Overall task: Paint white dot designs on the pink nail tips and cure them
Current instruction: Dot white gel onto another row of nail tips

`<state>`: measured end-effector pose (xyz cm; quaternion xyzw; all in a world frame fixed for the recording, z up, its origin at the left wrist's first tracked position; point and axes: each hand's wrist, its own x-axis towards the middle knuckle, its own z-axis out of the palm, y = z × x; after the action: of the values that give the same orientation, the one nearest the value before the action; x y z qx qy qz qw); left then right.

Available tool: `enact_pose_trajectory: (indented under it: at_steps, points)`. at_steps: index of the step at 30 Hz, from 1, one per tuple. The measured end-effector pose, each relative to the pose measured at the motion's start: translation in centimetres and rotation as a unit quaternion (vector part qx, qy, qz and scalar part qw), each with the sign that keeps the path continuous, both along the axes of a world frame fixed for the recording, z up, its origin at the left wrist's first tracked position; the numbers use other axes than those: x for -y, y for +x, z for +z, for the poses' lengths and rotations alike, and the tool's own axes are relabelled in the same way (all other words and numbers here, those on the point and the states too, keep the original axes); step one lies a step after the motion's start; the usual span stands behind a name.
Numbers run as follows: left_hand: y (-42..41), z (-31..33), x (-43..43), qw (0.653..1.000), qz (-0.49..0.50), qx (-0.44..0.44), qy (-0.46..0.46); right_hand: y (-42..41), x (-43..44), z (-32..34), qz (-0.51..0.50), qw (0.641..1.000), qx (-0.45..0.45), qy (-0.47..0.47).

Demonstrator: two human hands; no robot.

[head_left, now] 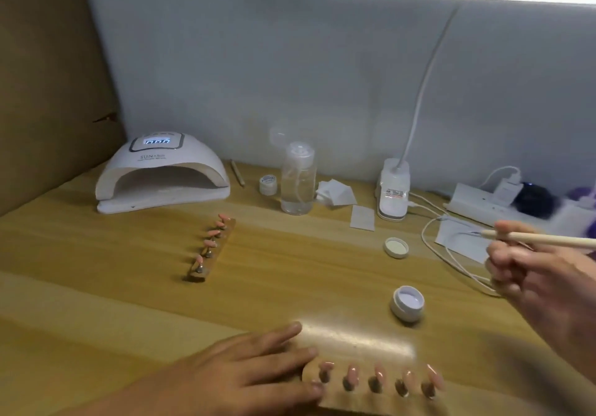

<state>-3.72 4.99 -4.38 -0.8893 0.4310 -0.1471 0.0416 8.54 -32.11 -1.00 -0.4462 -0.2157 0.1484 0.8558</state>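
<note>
A wooden holder [364,401] with several pink nail tips [351,373] on small stands lies at the near edge of the table. My left hand [254,367] rests flat beside its left end, fingertips touching it. My right hand [529,273] hovers at the right and grips a pale wooden-handled dotting tool [541,239], its tip pointing left. An open white pot of white gel [407,303] stands between both hands, its lid [396,247] lying further back. A second holder of pink tips [211,248] sits mid-table. The white curing lamp [161,173] stands at the back left.
Behind stand a clear pump bottle [297,180], a small closed jar [268,184], white wipes [337,193], a wooden stick [237,172], a white lamp base with a bent neck [394,193], a power strip [490,204] and loose white cables [451,254]. A brown panel walls the left.
</note>
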Motion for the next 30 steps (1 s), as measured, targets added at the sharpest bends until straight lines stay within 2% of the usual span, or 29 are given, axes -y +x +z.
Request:
enact_pose_trajectory:
  at_steps: [1, 3, 4, 5, 8, 9, 11, 13, 14, 16, 17, 19, 21, 23, 26, 28, 30]
  points:
    - [1.1, 0.3, 0.5, 0.999, -0.018, -0.03, 0.019, -0.4, -0.3, 0.2, -0.028, 0.999, 0.017, -0.026]
    - [3.1, 1.2, 1.8, 0.989, -0.053, -0.139, -0.009, -0.9, -1.3, 1.3, -0.137, 0.973, 0.055, -0.179]
    - [4.1, 1.6, 2.6, 0.978, -0.06, -0.196, -0.027, -1.3, -1.8, 1.6, -0.148, 0.967, 0.057, -0.199]
    - [4.9, 2.1, 3.0, 0.968, -0.049, -0.241, -0.04, -1.6, -2.4, 1.6, -0.149, 0.967, 0.06, -0.198]
    - [7.0, 2.3, 4.1, 0.971, -0.043, -0.227, -0.061, -1.9, -1.6, 1.6, -0.122, 0.98, -0.028, -0.152]
    - [7.6, 2.2, 4.4, 0.97, -0.04, -0.23, -0.07, -1.9, -0.6, 1.3, -0.102, 0.982, -0.062, -0.143]
    - [8.2, 1.9, 5.0, 0.961, -0.035, -0.259, -0.095, -2.3, 1.4, 0.7, -0.002, 0.987, -0.117, -0.108]
    - [8.4, 1.8, 5.0, 0.953, -0.033, -0.282, -0.107, -3.2, 2.3, 0.4, 0.124, 0.978, -0.164, -0.039]
    - [8.5, 1.8, 5.0, 0.95, -0.031, -0.293, -0.107, -3.5, 2.4, 0.0, 0.141, 0.972, -0.189, -0.027]
    - [8.5, 1.9, 5.0, 0.944, -0.026, -0.31, -0.112, -4.3, 1.6, -0.4, 0.168, 0.969, -0.174, -0.057]
    - [8.3, 2.0, 5.2, 0.94, -0.021, -0.318, -0.119, -4.3, 1.2, -0.2, 0.214, 0.962, -0.143, -0.092]
    - [7.8, 2.1, 5.7, 0.936, -0.014, -0.324, -0.134, -4.1, 0.7, -0.2, 0.287, 0.939, -0.075, -0.174]
    - [7.1, 2.0, 6.4, 0.938, -0.017, -0.314, -0.142, -4.0, 0.8, 0.3, 0.305, 0.921, -0.036, -0.24]
    - [6.4, 1.9, 7.2, 0.943, -0.026, -0.298, -0.143, -4.0, 0.6, 1.4, 0.243, 0.926, -0.016, -0.288]
    - [5.5, 2.0, 9.2, 0.951, -0.018, -0.257, -0.174, -3.3, -0.9, 2.3, -0.02, 0.949, -0.011, -0.313]
    - [5.2, 1.9, 10.7, 0.947, 0.013, -0.231, -0.224, -2.7, -2.3, 2.0, -0.169, 0.94, 0.041, -0.293]
    - [5.1, 1.7, 11.8, 0.935, 0.049, -0.231, -0.266, -2.4, -3.6, 1.5, -0.244, 0.912, 0.125, -0.304]
